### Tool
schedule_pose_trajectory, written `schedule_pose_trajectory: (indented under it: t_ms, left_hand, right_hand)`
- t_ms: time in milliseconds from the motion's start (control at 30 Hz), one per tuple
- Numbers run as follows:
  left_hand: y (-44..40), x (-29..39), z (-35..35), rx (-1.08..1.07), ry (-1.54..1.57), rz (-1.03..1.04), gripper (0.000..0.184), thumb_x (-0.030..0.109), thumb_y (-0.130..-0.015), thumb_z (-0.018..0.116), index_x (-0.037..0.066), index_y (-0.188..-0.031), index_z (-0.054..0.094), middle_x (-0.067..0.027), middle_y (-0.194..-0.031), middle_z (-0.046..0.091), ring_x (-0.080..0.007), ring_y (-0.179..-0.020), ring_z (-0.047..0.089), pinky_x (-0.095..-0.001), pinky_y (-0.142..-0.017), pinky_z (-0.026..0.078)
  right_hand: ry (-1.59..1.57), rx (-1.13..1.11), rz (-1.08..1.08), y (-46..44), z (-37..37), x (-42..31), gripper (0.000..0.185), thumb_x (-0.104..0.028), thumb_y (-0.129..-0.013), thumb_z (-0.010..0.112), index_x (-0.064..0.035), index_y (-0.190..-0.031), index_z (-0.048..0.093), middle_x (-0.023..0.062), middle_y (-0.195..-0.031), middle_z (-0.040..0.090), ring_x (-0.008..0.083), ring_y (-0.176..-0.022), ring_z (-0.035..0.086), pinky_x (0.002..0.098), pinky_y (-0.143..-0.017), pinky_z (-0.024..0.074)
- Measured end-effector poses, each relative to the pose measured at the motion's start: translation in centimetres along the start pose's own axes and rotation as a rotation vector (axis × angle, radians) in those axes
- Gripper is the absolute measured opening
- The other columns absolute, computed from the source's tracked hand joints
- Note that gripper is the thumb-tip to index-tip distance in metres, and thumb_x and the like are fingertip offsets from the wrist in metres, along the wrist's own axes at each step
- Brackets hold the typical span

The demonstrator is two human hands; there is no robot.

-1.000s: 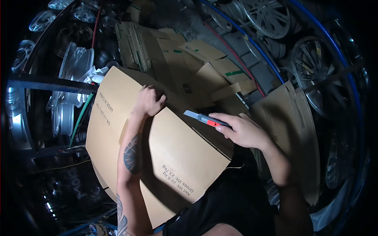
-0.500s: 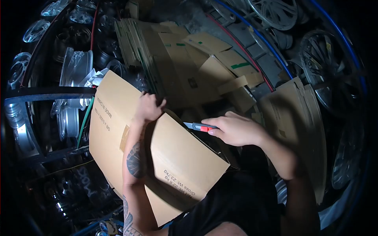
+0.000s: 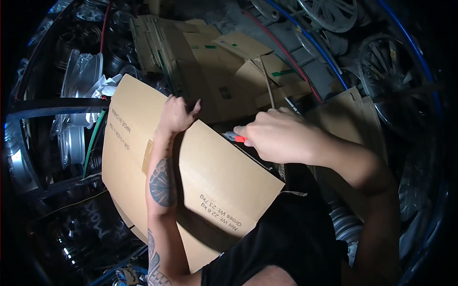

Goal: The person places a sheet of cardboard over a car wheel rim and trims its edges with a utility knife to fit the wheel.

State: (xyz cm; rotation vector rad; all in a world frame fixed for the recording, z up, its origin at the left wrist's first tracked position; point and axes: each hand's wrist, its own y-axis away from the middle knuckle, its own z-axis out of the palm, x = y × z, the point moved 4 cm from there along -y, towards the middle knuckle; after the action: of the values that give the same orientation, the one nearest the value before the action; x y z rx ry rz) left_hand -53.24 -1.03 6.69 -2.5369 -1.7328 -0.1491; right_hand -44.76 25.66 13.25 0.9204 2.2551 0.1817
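Note:
A large brown cardboard box [image 3: 229, 171] with printed weights on its side leans tilted before me. My left hand [image 3: 179, 114] grips its upper edge, fingers curled over and thumb sticking out. In my right hand [image 3: 284, 136] is a utility knife [image 3: 236, 137] with a grey body and red part, its tip end close to the box's cut-looking edge. Whether the blade touches the cardboard I cannot tell. A thin cardboard strip [image 3: 267, 81] rises behind my right hand. The inside of the box is mostly hidden.
Flattened cardboard [image 3: 205, 71] is stacked behind the box, and more sheets [image 3: 348, 114] lean at the right. Alloy wheels [image 3: 386, 71] stand at both sides. A dark metal frame [image 3: 57, 108], a red hose [image 3: 286, 55] and a blue hose [image 3: 310, 38] surround the area.
My right hand has shifted up and slightly left, turning the knife along the box edge. A thin cardboard strip now shows above it. My left hand keeps its hold.

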Motion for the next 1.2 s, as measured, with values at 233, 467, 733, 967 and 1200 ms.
schedule_pose_trajectory:
  t_ms: [233, 467, 733, 967, 1200]
  left_hand:
    - [-0.2, 0.4, -0.3, 0.036, 0.035, 0.012, 0.047, 0.036, -0.092, 0.073, -0.003, -0.066, 0.070, -0.0259, -0.072, 0.069, -0.0471, -0.078, 0.066, -0.0500, -0.084, 0.054]
    - [0.0, -2.2, 0.7, 0.063, 0.040, -0.098, 0.048, 0.039, -0.093, 0.073, -0.003, -0.070, 0.074, -0.0265, -0.074, 0.070, -0.0486, -0.078, 0.065, -0.0520, -0.081, 0.055]
    - [0.1, -1.6, 0.2, -0.004, 0.063, -0.073, 0.039, 0.034, -0.098, 0.067, -0.001, -0.083, 0.077, -0.0237, -0.075, 0.071, -0.0414, -0.073, 0.071, -0.0478, -0.070, 0.057]
    - [1.0, 0.9, -1.3, 0.072, -0.012, 0.016, 0.041, 0.039, -0.098, 0.064, 0.004, -0.079, 0.073, -0.0205, -0.083, 0.071, -0.0372, -0.096, 0.067, -0.0485, -0.103, 0.046]
    - [10.6, 3.2, -5.3, 0.278, 0.087, -0.064, 0.033, 0.034, -0.098, 0.065, 0.009, -0.119, 0.065, -0.0172, -0.134, 0.061, -0.0352, -0.134, 0.052, -0.0555, -0.117, 0.034]
  right_hand:
    - [-0.019, -0.048, 0.052, 3.5, 0.6, -0.1, 0.037, -0.014, -0.097, 0.062, -0.0146, -0.133, 0.070, 0.0211, -0.085, 0.074, 0.0412, -0.081, 0.073, 0.0529, -0.079, 0.0573]
    - [-0.104, -0.532, 0.140, 13.1, 5.9, -0.3, 0.035, -0.025, -0.097, 0.064, -0.0159, -0.129, 0.073, 0.0156, -0.085, 0.070, 0.0332, -0.097, 0.071, 0.0481, -0.093, 0.0509]
    - [-0.164, 0.407, 0.426, 18.9, 7.4, 7.0, 0.032, -0.028, -0.105, 0.058, -0.0079, -0.124, 0.074, 0.0108, -0.079, 0.070, 0.0242, -0.071, 0.065, 0.0404, -0.073, 0.0513]
    - [-1.355, 0.636, 0.206, 8.4, 18.2, 10.7, 0.037, -0.043, -0.112, 0.048, -0.0068, -0.121, 0.050, 0.0065, -0.085, 0.061, 0.0125, -0.067, 0.062, 0.0300, -0.062, 0.0549]
    - [-1.325, 0.340, 0.139, -1.1, 13.6, 9.3, 0.053, -0.054, -0.109, 0.050, -0.0052, -0.090, 0.058, 0.0020, -0.068, 0.055, 0.0092, -0.054, 0.054, 0.0248, -0.049, 0.0452]
